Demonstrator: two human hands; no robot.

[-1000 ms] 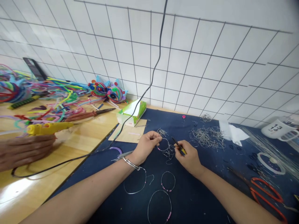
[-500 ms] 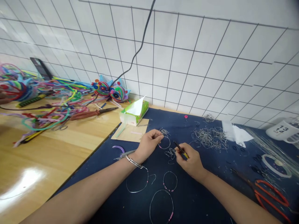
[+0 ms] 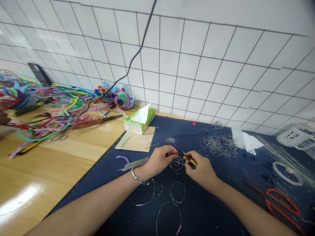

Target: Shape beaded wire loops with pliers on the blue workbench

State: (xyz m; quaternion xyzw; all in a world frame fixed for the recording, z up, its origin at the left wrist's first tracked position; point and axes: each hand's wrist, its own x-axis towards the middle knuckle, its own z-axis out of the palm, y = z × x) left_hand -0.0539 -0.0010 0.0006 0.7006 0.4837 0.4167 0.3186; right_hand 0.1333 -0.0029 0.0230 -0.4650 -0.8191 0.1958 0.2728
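White mug (image 3: 290, 137), far right: digits "13" above "14".

Single view, shot from a head-worn camera, was aimed forward and down. Left hand (image 3: 159, 163) and right hand (image 3: 200, 167) were caught mid-frame from above, fairly near; tiled wall (image 3: 214, 67) was framed behind.

left forearm (image 3: 98, 196) and right forearm (image 3: 241, 200) slant in from the bottom corners, kinda an upside-down V; left hand (image 3: 162, 161) is doing a pinch; right hand (image 3: 201, 167) is curled in a grip just beside it
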